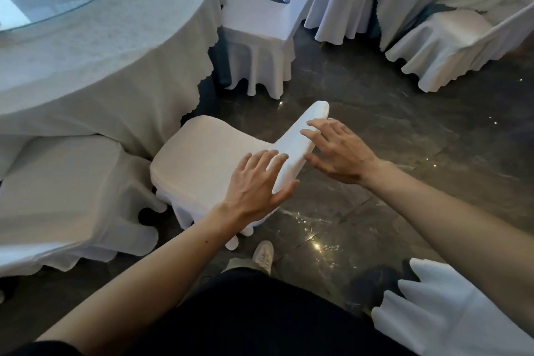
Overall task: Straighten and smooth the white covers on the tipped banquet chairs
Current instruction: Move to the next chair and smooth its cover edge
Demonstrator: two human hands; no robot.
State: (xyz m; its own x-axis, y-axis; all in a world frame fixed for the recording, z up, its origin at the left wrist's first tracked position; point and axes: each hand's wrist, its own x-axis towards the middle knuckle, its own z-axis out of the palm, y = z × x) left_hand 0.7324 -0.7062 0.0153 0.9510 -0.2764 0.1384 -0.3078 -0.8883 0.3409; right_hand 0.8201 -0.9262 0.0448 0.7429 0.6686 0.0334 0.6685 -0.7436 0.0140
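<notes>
White cover (208, 153) on chair at table's near edge; backrest's long axis runs near-left to far-right. My L hand (257, 182), R hand (338, 150) flank it, fingers spread, gripping nothing.

No readable text, label, brand, number or sign anywhere: none on the chair covers, tablecloths, glass tabletop, floor or shoe.
</notes>
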